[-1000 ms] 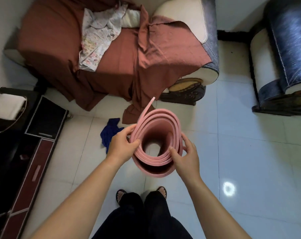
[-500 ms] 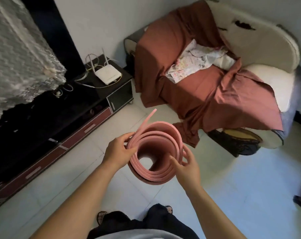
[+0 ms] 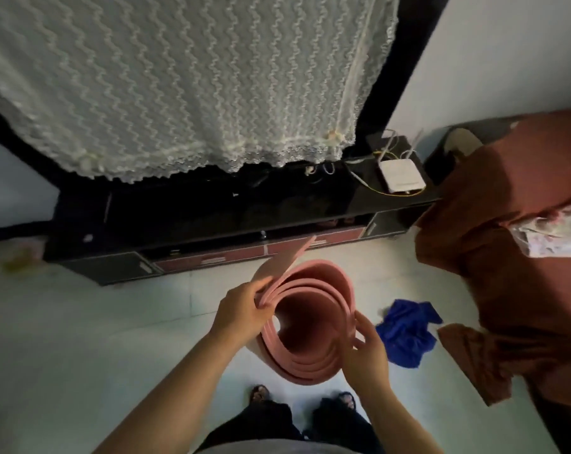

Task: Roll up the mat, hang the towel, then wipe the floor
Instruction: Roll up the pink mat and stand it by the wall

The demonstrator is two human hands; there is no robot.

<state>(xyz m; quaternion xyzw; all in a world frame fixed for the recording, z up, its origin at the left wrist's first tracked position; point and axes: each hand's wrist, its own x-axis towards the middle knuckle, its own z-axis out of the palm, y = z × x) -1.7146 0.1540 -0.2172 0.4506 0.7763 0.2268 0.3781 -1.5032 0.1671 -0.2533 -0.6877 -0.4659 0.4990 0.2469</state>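
A pink mat [image 3: 313, 365] is rolled into a loose coil and held upright in front of me, its open end facing the camera. My left hand [image 3: 241, 312] grips the coil's left side where the loose outer end sticks up. My right hand [image 3: 367, 348] holds the right rim with fingers curled over the layers. A crumpled blue cloth [image 3: 405, 335] lies on the white tiled floor [image 3: 81, 339] just right of the mat.
A low black TV cabinet [image 3: 212, 231] with red drawers runs along the wall ahead, a white lace cover [image 3: 179, 86] hanging above it and a white router [image 3: 400, 180] on its right end. A sofa under a rust-brown sheet [image 3: 513, 257] stands at right. My feet [image 3: 303, 398] are below.
My view has swung left from the sofa to face the TV cabinet. The rolled mat stays in both hands, and the blue cloth now lies to its right.
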